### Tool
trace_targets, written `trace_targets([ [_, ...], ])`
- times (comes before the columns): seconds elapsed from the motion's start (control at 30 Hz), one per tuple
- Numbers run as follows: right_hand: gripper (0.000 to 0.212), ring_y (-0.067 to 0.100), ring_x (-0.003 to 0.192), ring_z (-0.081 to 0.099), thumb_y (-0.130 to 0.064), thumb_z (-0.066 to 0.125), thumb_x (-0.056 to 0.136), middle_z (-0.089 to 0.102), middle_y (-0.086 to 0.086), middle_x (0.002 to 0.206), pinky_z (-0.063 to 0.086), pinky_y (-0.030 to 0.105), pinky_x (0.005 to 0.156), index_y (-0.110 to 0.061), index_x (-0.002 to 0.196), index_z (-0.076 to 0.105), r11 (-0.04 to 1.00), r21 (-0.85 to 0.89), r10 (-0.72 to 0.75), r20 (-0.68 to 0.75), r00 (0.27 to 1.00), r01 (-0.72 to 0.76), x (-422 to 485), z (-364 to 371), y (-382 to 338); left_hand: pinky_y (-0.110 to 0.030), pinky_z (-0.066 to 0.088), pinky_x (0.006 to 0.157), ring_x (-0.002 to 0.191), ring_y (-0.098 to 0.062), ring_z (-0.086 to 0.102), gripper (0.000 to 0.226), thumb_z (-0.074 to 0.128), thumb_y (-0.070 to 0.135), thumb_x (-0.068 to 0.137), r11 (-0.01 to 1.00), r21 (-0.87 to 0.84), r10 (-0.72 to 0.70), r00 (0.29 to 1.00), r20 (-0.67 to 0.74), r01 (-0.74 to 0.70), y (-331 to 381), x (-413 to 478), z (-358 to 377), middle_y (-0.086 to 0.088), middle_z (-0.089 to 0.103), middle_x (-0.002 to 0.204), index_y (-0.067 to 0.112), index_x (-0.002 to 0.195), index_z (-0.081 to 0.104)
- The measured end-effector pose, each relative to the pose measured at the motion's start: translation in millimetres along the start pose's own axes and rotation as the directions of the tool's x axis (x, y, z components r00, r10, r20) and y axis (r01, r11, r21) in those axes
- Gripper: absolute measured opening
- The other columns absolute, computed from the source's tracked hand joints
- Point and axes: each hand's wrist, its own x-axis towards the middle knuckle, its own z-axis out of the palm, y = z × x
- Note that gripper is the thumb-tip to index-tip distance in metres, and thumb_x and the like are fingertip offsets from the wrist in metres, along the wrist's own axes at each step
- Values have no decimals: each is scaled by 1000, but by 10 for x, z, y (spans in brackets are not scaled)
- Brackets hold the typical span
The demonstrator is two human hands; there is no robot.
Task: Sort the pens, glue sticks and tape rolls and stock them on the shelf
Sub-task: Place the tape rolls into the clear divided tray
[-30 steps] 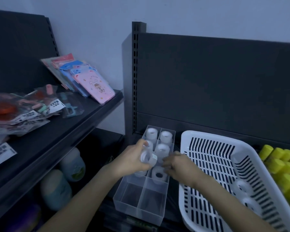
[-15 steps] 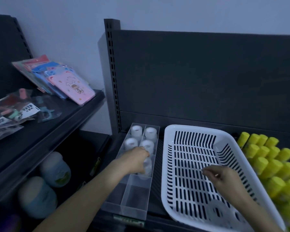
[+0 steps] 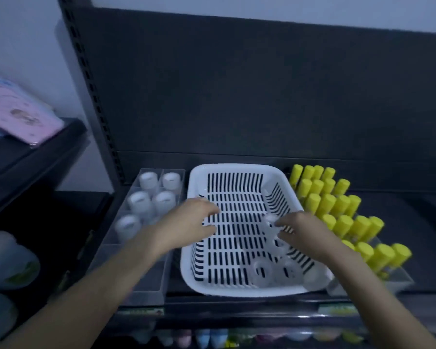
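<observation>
Five tape-roll stacks (image 3: 148, 181) upright in organizer (image 3: 146, 285)

Spanned the view as a dark metal shelf (image 3: 398, 207) with a dark back panel (image 3: 262, 96). Bore a clear plastic divided box (image 3: 146, 297) at the left, a white slotted plastic basket (image 3: 237, 168) just beside it in the middle, and a clear plastic tray (image 3: 398, 280) of upright yellow sticks (image 3: 337, 210) at the right. Carried blurred labels (image 3: 337, 309) along the front lip.

My left hand (image 3: 189, 222) and right hand (image 3: 305, 233) are bare. Both forearms are uncovered down to the lower edge of view.
</observation>
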Motion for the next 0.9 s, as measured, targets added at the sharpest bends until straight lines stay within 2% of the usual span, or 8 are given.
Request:
trace_targets([
  [0.17, 32, 19, 111, 57, -29, 59, 87, 64, -1, 119, 41, 34, 100, -20, 117, 62, 972, -206, -73, 194, 978, 113, -164, -3, 113, -40, 51, 87, 101, -25, 58, 47, 65, 34, 83, 989, -60, 145, 898, 416, -132, 718, 264, 543, -8, 60, 111, 12, 123, 54],
  [0.3, 31, 24, 97, 59, -38, 50, 86, 67, 4, 101, 30, 35, 96, -15, 101, 65, 869, -432, -125, 280, 952, 241, -167, 125, 69, -34, 45, 64, 75, -22, 51, 26, 67, 28, 81, 996, 14, 75, 882, 465, -92, 806, 425, 773, -5, 50, 83, 7, 90, 54],
  [0.4, 30, 23, 95, 59, -41, 52, 84, 66, 4, 99, 30, 36, 93, -16, 95, 62, 847, -452, -127, 339, 932, 280, -113, 206, 45, -31, 44, 63, 75, -18, 51, 17, 66, 19, 79, 1000, -10, 22, 896, 443, -19, 676, 446, 761, -1, 51, 83, 12, 88, 54],
  [0.5, 20, 25, 90, 59, -37, 53, 81, 64, 4, 96, 35, 32, 84, -18, 88, 55, 901, -362, -117, 332, 936, 241, -42, 257, 69, -33, 52, 84, 99, -19, 57, 39, 64, 13, 80, 998, 7, -56, 912, 407, 58, 465, 409, 683, -4, 56, 113, 13, 118, 54],
  [0.6, 38, 25, 94, 59, -33, 60, 79, 63, 6, 106, 43, 32, 77, -16, 112, 53, 972, -169, -106, 295, 949, 162, 21, 246, 39, -33, 48, 94, 113, -17, 52, 57, 65, 15, 81, 994, -53, -74, 942, 326, 97, 339, 337, 576, -1, 49, 132, 18, 134, 44],
  [0.73, 48, 15, 100, 55, -25, 65, 79, 59, 1, 118, 48, 29, 86, -17, 124, 52, 960, 251, -177, 205, 963, 124, 111, 149, -146, -23, 42, 90, 107, -9, 51, 47, 71, 23, 76, 971, -224, -73, 996, 49, 82, 182, 108, 292, 5, 56, 120, 23, 121, 55],
  [0.83, 44, 15, 98, 59, -19, 66, 78, 62, 1, 110, 51, 33, 89, -23, 121, 56, 887, 431, -243, 135, 961, 164, 207, 119, -368, -29, 45, 97, 108, -9, 53, 51, 75, 26, 69, 908, -402, -168, 982, -89, 119, -25, -204, 63, 7, 56, 113, 25, 117, 59],
  [0.9, 39, 12, 98, 59, -16, 65, 81, 63, 0, 106, 50, 23, 85, -26, 118, 56, 818, 546, -281, 107, 954, 180, 258, 108, -581, -33, 47, 95, 106, -12, 57, 51, 76, 25, 67, 873, -467, -245, 956, -162, 144, -195, -454, -69, 4, 59, 110, 23, 115, 60],
])
